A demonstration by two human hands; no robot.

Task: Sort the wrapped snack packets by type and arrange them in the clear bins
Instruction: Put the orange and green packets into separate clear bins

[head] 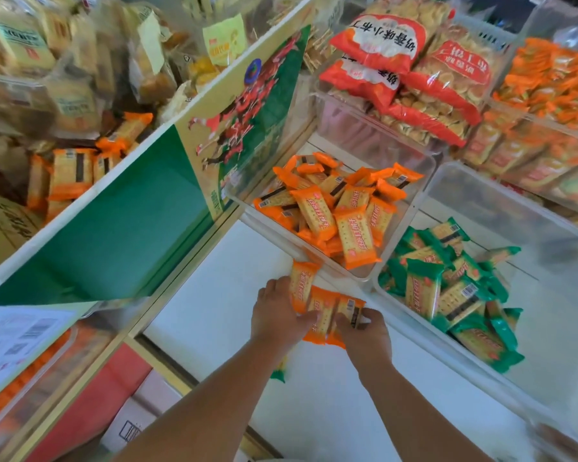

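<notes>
both hands hold a small fan of orange packets [324, 311] above the white worktop [207, 295], just short of the near corner of the clear bin [417, 195] that already carries a loose orange pile [334, 208]. the left hand [276, 311] has its grip clamped on the left side of the fan, and the right hand [364, 331] has its grip pinched on the right side. this looks like the step of carrying sorted orange ones to their bin; the next move calls for lifting them over the near rim and laying them flat. green packets [447, 288] lie in the neighbouring bin [501, 208]. a stray green packet [277, 373] sits on the worktop beside the left forearm. red lettering on the packets is too blurred to read; the red bags [391, 38] behind show white chinese characters, upside down from here.
</notes>
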